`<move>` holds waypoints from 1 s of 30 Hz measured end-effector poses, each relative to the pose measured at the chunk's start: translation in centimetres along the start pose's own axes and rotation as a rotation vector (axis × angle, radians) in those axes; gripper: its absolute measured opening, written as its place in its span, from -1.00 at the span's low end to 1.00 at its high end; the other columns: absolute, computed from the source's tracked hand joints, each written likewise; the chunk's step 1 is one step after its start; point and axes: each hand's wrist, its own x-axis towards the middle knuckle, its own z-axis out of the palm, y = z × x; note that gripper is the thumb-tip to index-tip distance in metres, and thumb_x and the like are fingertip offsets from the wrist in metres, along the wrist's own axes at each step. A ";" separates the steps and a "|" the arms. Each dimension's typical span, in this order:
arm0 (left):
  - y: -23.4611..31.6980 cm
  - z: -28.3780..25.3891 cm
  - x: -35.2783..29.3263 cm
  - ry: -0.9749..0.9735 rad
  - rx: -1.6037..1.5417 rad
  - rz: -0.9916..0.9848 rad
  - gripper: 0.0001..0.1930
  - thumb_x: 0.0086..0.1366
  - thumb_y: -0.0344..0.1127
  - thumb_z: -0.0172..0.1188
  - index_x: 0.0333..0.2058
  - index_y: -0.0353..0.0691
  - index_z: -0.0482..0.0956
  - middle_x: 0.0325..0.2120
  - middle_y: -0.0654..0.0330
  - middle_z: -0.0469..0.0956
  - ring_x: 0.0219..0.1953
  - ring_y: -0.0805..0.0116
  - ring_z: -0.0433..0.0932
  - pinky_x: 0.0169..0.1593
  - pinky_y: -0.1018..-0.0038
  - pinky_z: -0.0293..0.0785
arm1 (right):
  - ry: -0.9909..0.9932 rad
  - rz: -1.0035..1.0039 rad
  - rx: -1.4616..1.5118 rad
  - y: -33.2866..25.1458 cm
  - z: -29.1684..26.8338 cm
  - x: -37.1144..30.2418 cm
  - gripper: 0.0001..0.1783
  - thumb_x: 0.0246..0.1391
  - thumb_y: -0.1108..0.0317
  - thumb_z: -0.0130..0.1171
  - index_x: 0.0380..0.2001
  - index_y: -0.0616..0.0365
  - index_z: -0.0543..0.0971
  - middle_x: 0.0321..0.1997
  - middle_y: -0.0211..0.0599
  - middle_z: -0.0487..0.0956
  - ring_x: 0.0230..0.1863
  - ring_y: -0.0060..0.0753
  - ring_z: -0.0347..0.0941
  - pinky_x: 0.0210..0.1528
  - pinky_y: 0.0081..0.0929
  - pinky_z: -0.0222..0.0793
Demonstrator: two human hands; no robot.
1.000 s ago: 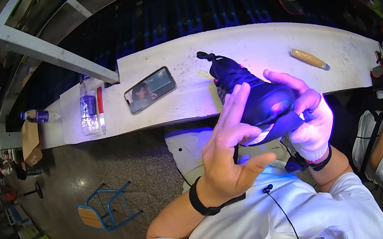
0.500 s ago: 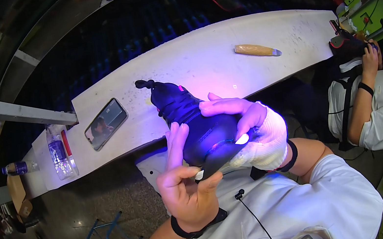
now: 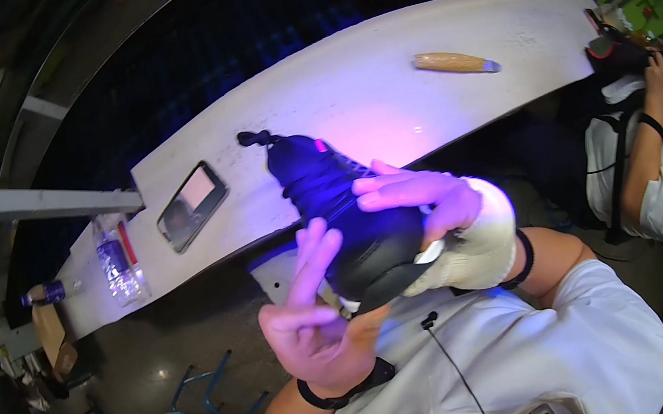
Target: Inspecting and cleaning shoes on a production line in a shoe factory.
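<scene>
A black shoe [image 3: 369, 257] with a lace area and a looped cord at its far end is held between my two hands, its rounded toe towards me. My left hand [image 3: 311, 330] grips the toe's left side, with fingers along the upper and the thumb low by the edge. My right hand [image 3: 445, 220], in a cream knit glove [image 3: 487, 244] that leaves the fingers bare, holds the right side, two fingers lying across the top. Small white patches show by both thumbs; what they are, I cannot tell. Purple light falls on the shoe and fingers.
On the white table [image 3: 314, 90] lie a phone [image 3: 193, 206], a wooden-handled tool [image 3: 454, 63] and a clear plastic bottle [image 3: 118, 269]. Another bottle [image 3: 48, 292] lies farther left. A metal bar [image 3: 39, 202] crosses at left. A co-worker [image 3: 657, 175] sits at right; a stool [image 3: 199, 411] stands below.
The view has shifted slightly, so the table things sit differently. The shoe stays in both hands; its toe edge faces me less, and my left fingers have shifted along its side.
</scene>
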 end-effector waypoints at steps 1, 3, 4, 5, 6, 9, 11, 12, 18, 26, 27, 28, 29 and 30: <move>0.5 -0.7 0.8 -0.130 0.035 0.035 -0.53 0.18 -0.13 0.60 -0.17 -0.26 0.52 0.18 -0.32 0.56 0.34 -0.38 0.42 0.49 -0.16 0.05 | -0.029 0.013 -0.063 -0.4 -0.2 0.4 -0.56 -0.11 0.24 0.69 -0.38 0.01 0.52 0.31 0.16 0.57 0.41 0.24 0.45 0.55 0.28 0.08; 1.4 -2.0 2.4 -0.302 0.264 0.104 -0.41 0.26 0.02 0.52 0.09 -0.29 0.64 0.15 -0.15 0.61 0.23 -0.21 0.52 0.44 0.01 0.22 | -0.090 0.075 -0.175 -1.1 -0.2 0.9 -0.64 -0.17 0.28 0.70 -0.47 0.09 0.62 0.26 0.11 0.61 0.37 0.14 0.51 0.50 0.14 0.23; 1.7 -2.3 2.9 -0.349 0.337 0.146 -0.44 0.31 0.03 0.46 0.10 -0.28 0.64 0.12 -0.13 0.63 0.20 -0.17 0.51 0.39 0.03 0.26 | -0.128 0.103 -0.222 -1.2 -0.2 1.1 -0.63 -0.21 0.29 0.72 -0.38 0.10 0.69 0.21 0.08 0.64 0.35 0.10 0.53 0.50 0.06 0.27; 1.9 -2.7 3.3 -0.409 0.470 0.163 -0.45 0.35 0.04 0.41 0.11 -0.28 0.64 0.09 -0.11 0.65 0.16 -0.12 0.51 0.35 0.05 0.30 | -0.101 0.091 -0.218 -1.0 0.2 1.2 -0.62 -0.22 0.28 0.72 -0.34 0.09 0.72 0.21 0.08 0.63 0.35 0.07 0.53 0.47 0.03 0.31; 2.0 -3.0 3.6 -0.434 0.523 0.139 -0.47 0.40 0.05 0.35 0.12 -0.27 0.64 0.06 -0.09 0.66 0.12 -0.08 0.50 0.30 0.08 0.34 | -0.052 0.090 -0.220 -0.5 0.7 1.2 -0.60 -0.23 0.27 0.72 -0.31 0.08 0.73 0.22 0.08 0.63 0.33 0.08 0.55 0.43 0.00 0.36; 1.4 -3.3 3.7 -0.333 0.429 0.186 -0.62 0.52 -0.07 0.18 0.07 -0.27 0.63 0.06 -0.11 0.66 0.14 -0.11 0.51 0.32 0.06 0.32 | 0.113 0.048 -0.234 2.2 2.9 0.8 -0.58 -0.25 0.24 0.72 -0.27 0.04 0.76 0.23 0.07 0.60 0.25 0.13 0.59 0.30 -0.06 0.50; 1.5 -3.6 3.2 -0.241 0.329 0.161 -0.68 0.57 -0.16 0.07 0.03 -0.28 0.59 0.06 -0.16 0.66 0.17 -0.13 0.51 0.34 0.02 0.31 | 0.190 -0.076 -0.305 4.4 3.6 0.6 -0.54 -0.26 0.25 0.71 -0.27 0.02 0.68 0.22 0.06 0.60 0.13 0.22 0.64 0.17 -0.07 0.58; 1.7 -3.7 3.0 -0.176 0.241 0.101 -0.70 0.59 -0.19 0.01 0.01 -0.30 0.56 0.05 -0.19 0.65 0.20 -0.14 0.51 0.35 -0.01 0.29 | 0.175 -0.035 -0.297 5.2 3.7 0.6 -0.54 -0.26 0.25 0.71 -0.27 0.02 0.68 0.22 0.06 0.60 0.13 0.22 0.64 0.17 -0.07 0.58; 4.4 -7.1 3.4 -0.206 0.341 -0.057 -0.54 0.53 -0.01 0.12 0.03 -0.39 0.54 0.07 -0.27 0.63 0.30 -0.23 0.51 0.41 -0.10 0.29 | -0.065 -0.243 -0.488 6.9 3.7 1.4 -0.46 -0.26 0.27 0.59 -0.17 0.02 0.55 0.15 0.09 0.64 0.06 0.24 0.65 0.00 0.00 0.62; 4.0 -8.3 3.8 -0.359 0.738 -0.002 -0.02 -0.33 0.24 0.65 -0.04 -0.47 0.67 -0.09 -0.20 0.73 0.10 -0.12 0.70 0.36 -0.21 0.42 | -0.113 -0.269 -0.460 7.5 4.8 2.4 -0.71 -0.07 0.14 0.43 -0.31 -0.01 0.62 0.12 -0.03 0.63 0.05 0.18 0.61 0.04 0.06 0.59; 3.9 -8.4 3.8 -0.355 0.724 0.017 -0.03 -0.35 0.22 0.66 -0.04 -0.47 0.67 -0.10 -0.21 0.73 0.09 -0.13 0.71 0.36 -0.21 0.42 | -0.101 -0.264 -0.439 7.7 4.8 2.4 -0.71 -0.05 0.11 0.43 -0.32 -0.03 0.63 0.09 -0.04 0.63 0.03 0.17 0.61 0.01 0.06 0.59; 3.8 -8.5 3.7 -0.342 0.699 0.032 -0.03 -0.36 0.19 0.67 -0.03 -0.46 0.67 -0.11 -0.22 0.74 0.09 -0.13 0.71 0.35 -0.22 0.43 | -0.100 -0.248 -0.430 7.9 4.8 2.3 -0.71 -0.04 0.07 0.42 -0.33 -0.04 0.63 0.06 -0.05 0.63 0.00 0.16 0.60 -0.01 0.06 0.59; 3.7 -8.5 3.6 -0.356 0.711 0.030 -0.03 -0.36 0.19 0.67 -0.03 -0.46 0.67 -0.11 -0.22 0.74 0.09 -0.13 0.71 0.35 -0.22 0.43 | -0.100 -0.304 -0.428 8.1 4.8 2.4 -0.70 -0.05 0.06 0.43 -0.33 -0.04 0.63 0.05 -0.06 0.63 -0.01 0.13 0.60 -0.07 0.04 0.58; 3.6 -8.7 3.6 -0.332 0.700 0.028 -0.06 -0.34 0.17 0.69 -0.04 -0.45 0.67 -0.12 -0.23 0.74 0.08 -0.15 0.71 0.35 -0.23 0.43 | -0.097 -0.327 -0.425 8.2 4.9 2.4 -0.69 -0.05 0.06 0.43 -0.33 -0.04 0.62 0.04 -0.07 0.63 -0.02 0.12 0.60 -0.09 0.03 0.58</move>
